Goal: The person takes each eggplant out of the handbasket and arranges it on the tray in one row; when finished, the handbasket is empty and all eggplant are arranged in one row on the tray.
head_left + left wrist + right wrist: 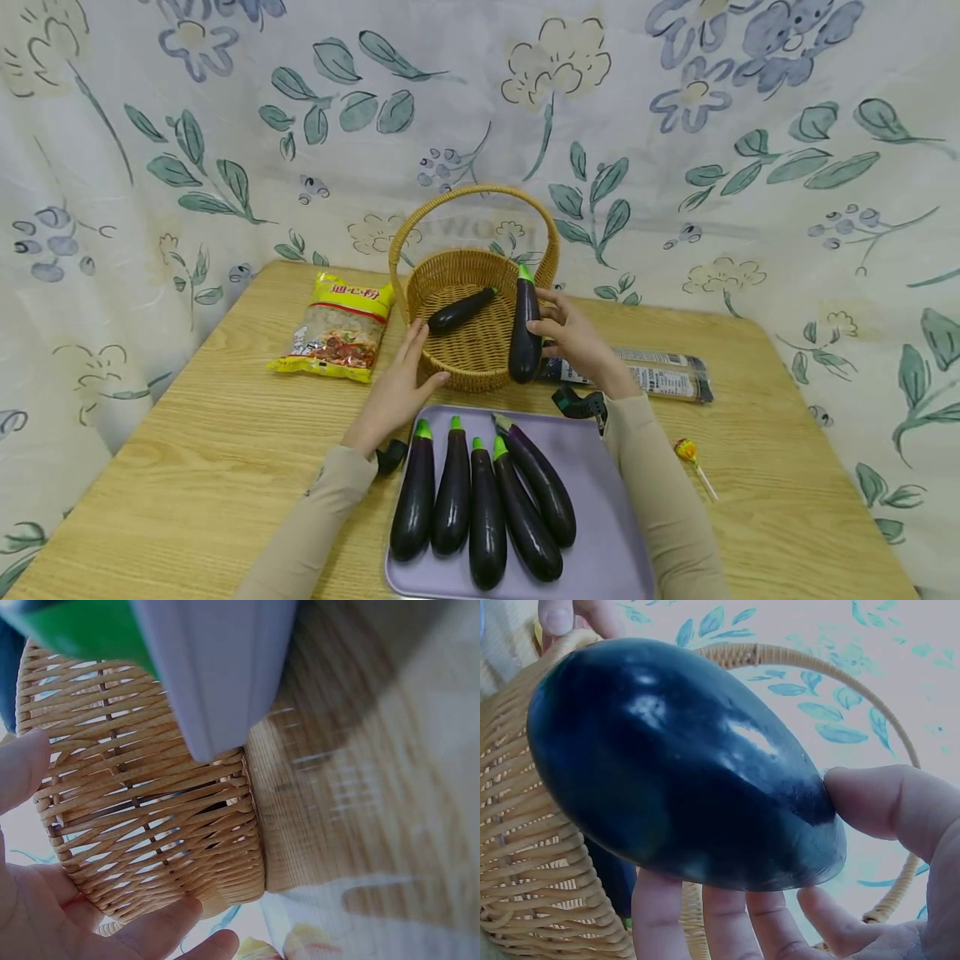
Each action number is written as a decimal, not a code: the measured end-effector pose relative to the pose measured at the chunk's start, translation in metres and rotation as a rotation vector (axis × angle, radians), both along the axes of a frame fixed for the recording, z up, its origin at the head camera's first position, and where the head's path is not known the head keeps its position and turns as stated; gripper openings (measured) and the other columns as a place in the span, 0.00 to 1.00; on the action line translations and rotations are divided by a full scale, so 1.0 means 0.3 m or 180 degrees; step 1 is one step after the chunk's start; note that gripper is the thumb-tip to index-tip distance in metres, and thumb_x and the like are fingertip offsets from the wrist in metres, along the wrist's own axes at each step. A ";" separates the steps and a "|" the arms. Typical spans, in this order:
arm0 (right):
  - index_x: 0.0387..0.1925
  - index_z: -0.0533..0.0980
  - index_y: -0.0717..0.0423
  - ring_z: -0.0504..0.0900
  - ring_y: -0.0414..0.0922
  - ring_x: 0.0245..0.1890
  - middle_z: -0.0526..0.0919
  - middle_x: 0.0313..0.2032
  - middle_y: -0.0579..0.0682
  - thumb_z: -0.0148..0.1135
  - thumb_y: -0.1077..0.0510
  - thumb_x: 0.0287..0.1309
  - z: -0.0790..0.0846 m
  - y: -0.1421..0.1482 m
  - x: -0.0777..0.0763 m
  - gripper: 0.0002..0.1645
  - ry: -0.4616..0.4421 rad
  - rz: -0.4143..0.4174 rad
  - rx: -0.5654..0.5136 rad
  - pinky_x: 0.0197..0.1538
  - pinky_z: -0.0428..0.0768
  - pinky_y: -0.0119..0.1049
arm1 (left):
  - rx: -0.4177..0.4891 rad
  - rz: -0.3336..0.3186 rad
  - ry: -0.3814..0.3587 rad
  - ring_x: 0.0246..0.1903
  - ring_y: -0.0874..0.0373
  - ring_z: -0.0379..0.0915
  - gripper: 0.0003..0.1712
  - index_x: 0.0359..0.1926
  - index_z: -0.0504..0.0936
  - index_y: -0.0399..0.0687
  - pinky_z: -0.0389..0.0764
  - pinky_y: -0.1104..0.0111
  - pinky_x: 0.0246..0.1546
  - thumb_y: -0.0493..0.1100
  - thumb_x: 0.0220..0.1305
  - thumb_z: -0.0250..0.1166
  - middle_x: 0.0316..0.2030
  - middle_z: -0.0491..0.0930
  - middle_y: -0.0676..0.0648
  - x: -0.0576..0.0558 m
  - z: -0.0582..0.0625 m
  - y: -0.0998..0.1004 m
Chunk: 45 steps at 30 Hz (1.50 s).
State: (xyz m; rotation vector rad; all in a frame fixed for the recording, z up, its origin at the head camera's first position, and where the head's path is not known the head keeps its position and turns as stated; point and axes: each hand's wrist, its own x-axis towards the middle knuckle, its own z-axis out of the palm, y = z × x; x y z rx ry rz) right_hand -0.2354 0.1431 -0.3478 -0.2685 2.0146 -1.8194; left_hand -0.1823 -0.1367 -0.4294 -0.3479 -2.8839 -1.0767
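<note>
My right hand (576, 337) grips a dark eggplant (525, 337) with a green cap, thumb on one side and fingers on the other. It hangs upright over the right side of the wicker basket (468, 381), cap up. In the right wrist view the eggplant's glossy rounded end (682, 765) fills the middle. Another eggplant (462, 312) lies inside the basket. My left hand (397, 387) rests against the basket's left front side, fingers extended; the left wrist view shows its fingers (161, 926) beside the woven wall. Several eggplants (487, 517) lie on the lilac tray (603, 475) in front.
A yellow food bag (341, 329) stands left of the basket. Flat clear-and-dark packages (660, 375) lie to the right, partly behind my right hand. A lollipop (694, 467) is on the wooden table (247, 450) at the right. A floral curtain (480, 100) hangs behind.
</note>
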 end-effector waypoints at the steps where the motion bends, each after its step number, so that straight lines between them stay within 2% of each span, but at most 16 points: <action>1: 0.76 0.46 0.47 0.67 0.58 0.64 0.57 0.71 0.61 0.52 0.61 0.69 -0.006 0.001 0.002 0.40 0.0014 0.0006 0.0019 0.59 0.74 0.57 | 0.0002 0.0003 -0.0001 0.61 0.35 0.68 0.49 0.78 0.42 0.49 0.79 0.46 0.50 0.59 0.68 0.58 0.78 0.35 0.47 0.000 -0.001 0.000; 7: 0.76 0.47 0.44 0.70 0.57 0.61 0.58 0.70 0.60 0.52 0.61 0.70 -0.024 0.011 0.022 0.40 0.0063 -0.0021 0.0023 0.56 0.77 0.55 | 0.0022 -0.0011 -0.0044 0.65 0.35 0.64 0.49 0.78 0.41 0.50 0.75 0.44 0.55 0.60 0.68 0.57 0.78 0.33 0.50 0.001 0.000 0.000; 12: 0.76 0.47 0.41 0.75 0.50 0.53 0.60 0.68 0.63 0.51 0.63 0.69 -0.032 0.022 0.042 0.41 0.0084 -0.0026 -0.0058 0.51 0.80 0.52 | 0.0056 -0.0009 -0.0073 0.68 0.35 0.59 0.49 0.78 0.41 0.49 0.70 0.43 0.60 0.59 0.68 0.57 0.78 0.32 0.51 0.001 0.003 -0.001; 19: 0.76 0.43 0.40 0.75 0.47 0.52 0.59 0.68 0.65 0.50 0.63 0.70 -0.047 0.070 0.083 0.43 0.0034 0.0021 -0.0064 0.52 0.81 0.49 | 0.0031 -0.0002 -0.0066 0.64 0.34 0.64 0.49 0.78 0.41 0.49 0.73 0.42 0.57 0.59 0.68 0.57 0.78 0.34 0.48 0.001 0.002 0.001; 24: 0.76 0.43 0.40 0.78 0.43 0.47 0.59 0.66 0.66 0.51 0.62 0.70 -0.063 0.111 0.100 0.43 0.0089 0.0021 -0.0108 0.46 0.84 0.43 | -0.0003 0.0006 -0.0042 0.63 0.34 0.65 0.49 0.78 0.41 0.50 0.74 0.42 0.56 0.59 0.68 0.57 0.78 0.34 0.48 -0.002 0.004 -0.002; 29: 0.76 0.44 0.39 0.79 0.42 0.48 0.59 0.66 0.66 0.50 0.63 0.70 -0.073 0.139 0.125 0.42 0.0107 0.0037 -0.0088 0.47 0.83 0.44 | 0.0020 -0.0016 -0.0049 0.67 0.34 0.60 0.49 0.78 0.41 0.50 0.71 0.42 0.59 0.59 0.68 0.57 0.78 0.34 0.46 -0.002 0.001 -0.001; 33: 0.76 0.45 0.39 0.78 0.43 0.49 0.59 0.67 0.67 0.51 0.62 0.70 -0.082 0.149 0.144 0.42 0.0083 0.0038 -0.0021 0.48 0.82 0.46 | 0.0043 -0.0008 -0.0067 0.68 0.35 0.58 0.49 0.78 0.40 0.52 0.69 0.42 0.61 0.60 0.68 0.57 0.78 0.32 0.50 -0.001 -0.001 -0.002; 39: 0.76 0.44 0.39 0.78 0.42 0.49 0.58 0.67 0.66 0.50 0.61 0.71 -0.097 0.163 0.159 0.41 0.0022 0.0031 -0.0032 0.47 0.82 0.43 | 0.0045 0.0001 -0.0094 0.67 0.34 0.59 0.50 0.78 0.39 0.52 0.71 0.41 0.59 0.60 0.68 0.57 0.78 0.31 0.52 0.000 -0.005 0.000; 45: 0.77 0.44 0.40 0.77 0.42 0.49 0.57 0.67 0.66 0.49 0.61 0.71 -0.118 0.186 0.178 0.41 0.0003 0.0042 -0.0023 0.48 0.81 0.45 | 0.0052 -0.0006 -0.0081 0.64 0.35 0.65 0.49 0.78 0.40 0.52 0.74 0.43 0.56 0.60 0.68 0.57 0.78 0.32 0.51 -0.002 -0.003 0.000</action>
